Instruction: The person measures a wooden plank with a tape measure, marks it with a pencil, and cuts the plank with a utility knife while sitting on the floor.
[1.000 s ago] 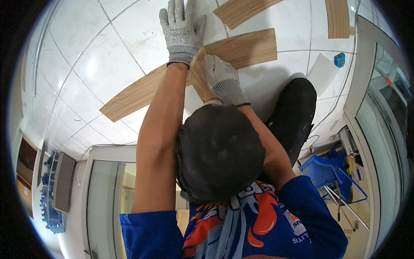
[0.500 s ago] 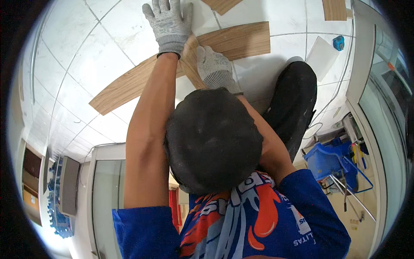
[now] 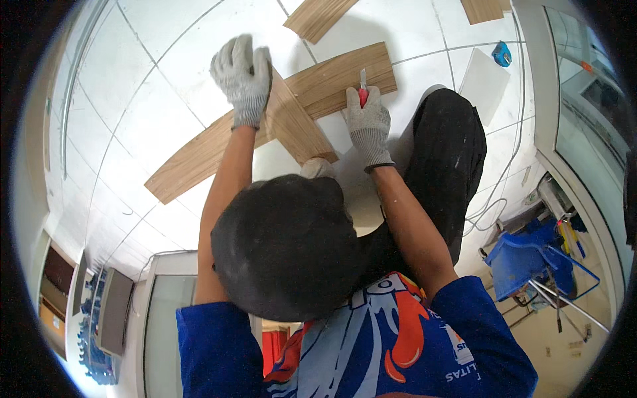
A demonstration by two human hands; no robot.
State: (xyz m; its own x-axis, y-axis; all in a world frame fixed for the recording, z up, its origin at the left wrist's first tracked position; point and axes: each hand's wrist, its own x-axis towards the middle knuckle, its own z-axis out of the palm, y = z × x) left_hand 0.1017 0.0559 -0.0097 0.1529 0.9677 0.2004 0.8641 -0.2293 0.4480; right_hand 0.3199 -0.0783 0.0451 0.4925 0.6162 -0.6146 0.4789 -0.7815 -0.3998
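My right hand (image 3: pixel 369 126), in a grey glove, is closed round a red utility knife (image 3: pixel 363 96) whose blade points away from me. It is over the long wood-look plank (image 3: pixel 199 156), near its right end. A shorter wood-look plank (image 3: pixel 298 123) lies crosswise over the long one. My gloved left hand (image 3: pixel 242 76) has its fingers stretched out beside the short plank's far end, its thumb side close to that plank's edge. At the near end of the short plank a light rounded shape (image 3: pixel 318 167) shows, partly hidden by a black cap (image 3: pixel 285 245).
More wood-look pieces lie at the far side (image 3: pixel 322 16) and far right (image 3: pixel 483 10). A white board (image 3: pixel 484 86) and a blue tape measure (image 3: pixel 501 54) rest beyond my bent knee (image 3: pixel 448 139). A cable (image 3: pixel 507 159) runs along the right door frame; a blue chair (image 3: pixel 531 262) stands beyond.
My right hand has moved right, off the short plank, and the red knife now shows in it. The left hand has shifted slightly nearer and left. More of the short plank is visible.
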